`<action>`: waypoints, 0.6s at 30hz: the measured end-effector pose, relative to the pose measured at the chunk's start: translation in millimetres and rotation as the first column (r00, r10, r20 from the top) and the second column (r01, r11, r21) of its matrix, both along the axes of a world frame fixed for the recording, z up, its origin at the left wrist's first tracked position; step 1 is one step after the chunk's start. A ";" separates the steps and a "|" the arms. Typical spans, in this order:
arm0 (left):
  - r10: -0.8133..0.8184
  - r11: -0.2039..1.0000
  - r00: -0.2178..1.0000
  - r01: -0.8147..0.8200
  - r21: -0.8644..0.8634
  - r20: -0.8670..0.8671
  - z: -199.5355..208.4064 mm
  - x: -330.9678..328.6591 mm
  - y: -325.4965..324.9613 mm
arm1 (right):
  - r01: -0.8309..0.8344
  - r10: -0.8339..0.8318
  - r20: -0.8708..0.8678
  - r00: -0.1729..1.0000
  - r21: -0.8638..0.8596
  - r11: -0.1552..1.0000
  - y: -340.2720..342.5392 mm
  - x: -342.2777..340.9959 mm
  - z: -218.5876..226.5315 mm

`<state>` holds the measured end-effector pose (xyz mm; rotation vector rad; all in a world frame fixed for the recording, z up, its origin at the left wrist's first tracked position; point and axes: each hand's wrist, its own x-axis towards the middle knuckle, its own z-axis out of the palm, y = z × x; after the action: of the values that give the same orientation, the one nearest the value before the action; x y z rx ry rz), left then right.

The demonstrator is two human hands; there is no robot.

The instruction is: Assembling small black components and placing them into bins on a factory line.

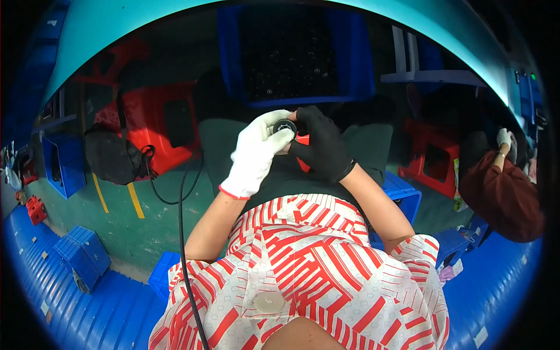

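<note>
My left hand (255, 153) wears a white glove with a red cuff. My right hand (322, 146) wears a black glove. Both are closed around a small round black part (284, 125) held between them, above my lap. A bit of red shows just under the part, between the two hands; what it belongs to is hidden. My forearms come up from a red-and-white patterned shirt (303, 268) at the bottom of the view.
A blue crate (350, 64) holding several small dark parts stands beyond my hands. Red stools (157, 119) (431, 154) sit left and right, a black bag (111, 154) hangs left, a black cable (182, 233) runs down. Another person's sleeve (501, 195) is at right. Blue bins (81, 251) surround me.
</note>
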<state>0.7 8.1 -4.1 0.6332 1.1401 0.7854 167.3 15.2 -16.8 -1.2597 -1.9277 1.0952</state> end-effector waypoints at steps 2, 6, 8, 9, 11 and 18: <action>0.036 0.999 0.999 -0.036 0.010 0.004 2.4 3.2 -0.5 | 0.049 -0.047 -0.054 0.997 0.047 0.998 -1.5 -3.1 -1.1; -0.069 0.997 0.989 0.072 0.017 -0.134 9.3 2.1 -0.2 | -0.038 0.030 0.048 0.998 0.178 0.983 -0.6 -0.1 -6.4; -0.079 0.996 0.987 0.084 0.028 -0.142 10.0 1.6 0.3 | -0.054 0.044 0.068 0.997 0.154 0.987 -2.5 0.2 -11.8; -0.093 0.996 0.986 0.093 0.000 -0.140 11.9 1.4 1.6 | -0.053 0.042 0.069 0.997 0.155 0.986 -3.1 0.9 -11.4; -0.105 0.994 0.985 0.101 -0.036 -0.138 12.2 0.0 3.6 | -0.081 0.066 0.136 0.988 0.109 0.991 -5.8 2.8 -9.8; -0.264 0.962 0.943 0.272 0.012 -0.204 15.8 -9.6 13.2 | -0.197 0.198 -0.063 0.978 0.029 0.980 1.5 6.7 -6.6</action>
<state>-8.9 21.2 11.7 0.8964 1.1921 0.5195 174.0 16.7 -23.4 -1.0229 -2.0424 1.1936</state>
